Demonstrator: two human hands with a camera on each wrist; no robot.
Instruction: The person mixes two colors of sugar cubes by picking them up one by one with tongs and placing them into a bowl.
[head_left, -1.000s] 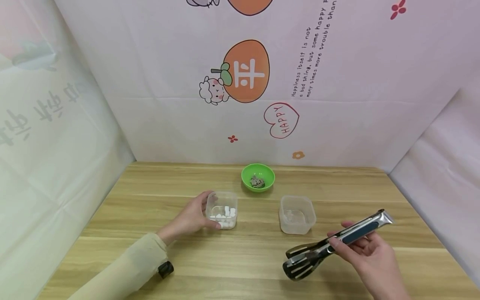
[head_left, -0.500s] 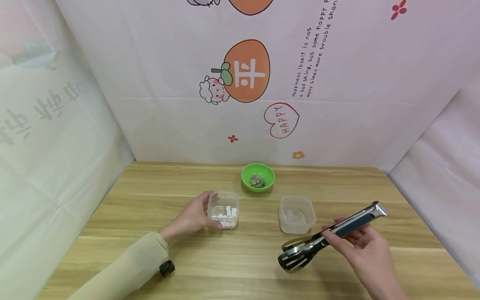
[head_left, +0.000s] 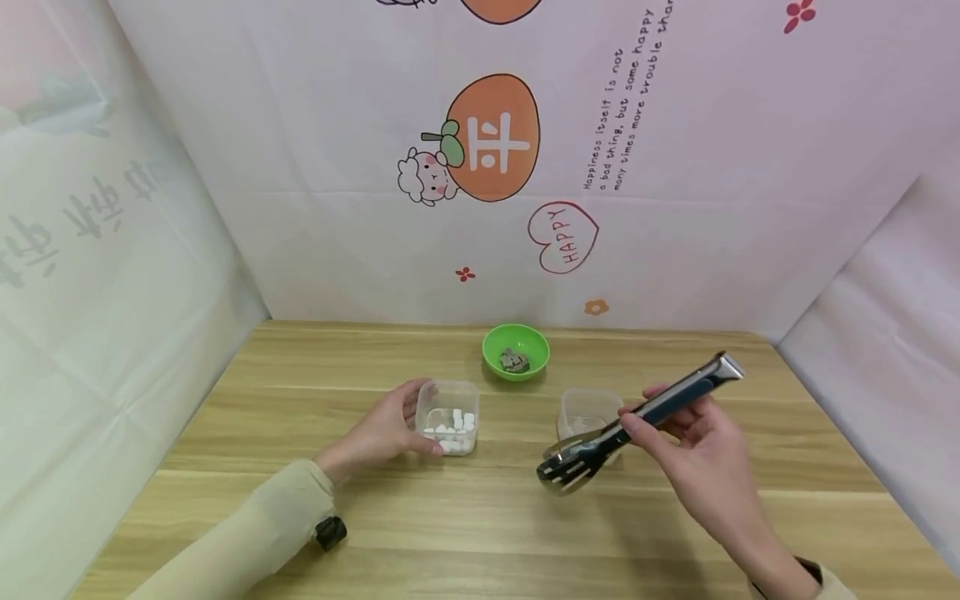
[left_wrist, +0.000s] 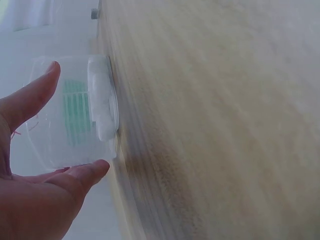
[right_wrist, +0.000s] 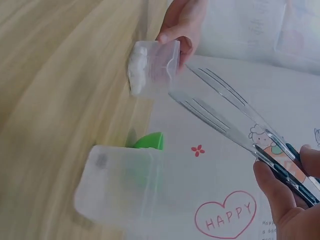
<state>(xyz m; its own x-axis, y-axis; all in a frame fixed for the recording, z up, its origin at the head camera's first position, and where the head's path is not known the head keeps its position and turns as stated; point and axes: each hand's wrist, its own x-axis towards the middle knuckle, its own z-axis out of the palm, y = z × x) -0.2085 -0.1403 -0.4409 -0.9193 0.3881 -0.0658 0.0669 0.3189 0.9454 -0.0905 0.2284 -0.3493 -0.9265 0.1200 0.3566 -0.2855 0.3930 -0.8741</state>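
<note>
A clear plastic container (head_left: 444, 392) with several small white pieces (head_left: 459, 420) in it stands on the table. My left hand (head_left: 378, 432) holds it from the left side, thumb and fingers spread around its walls. Metal tongs (head_left: 671, 400) with dark handle inlays are in my right hand (head_left: 705, 457), pinched between thumb and fingers. Their slotted heads hang above the table, in front of a second clear container (head_left: 581, 402), and partly cover it. In the right wrist view the tongs' arms (right_wrist: 215, 120) stand apart with nothing between them.
Behind the two containers sits a green bowl (head_left: 531, 338) holding several grey-brown pieces (head_left: 514, 362). A printed white cloth (head_left: 337, 250) rises along the table's back edge, with more cloth at the left and right sides.
My right hand has moved up and to the left with the tongs, bringing their heads closer to the left container. The left hand has stayed at its container, which shifted slightly right.
</note>
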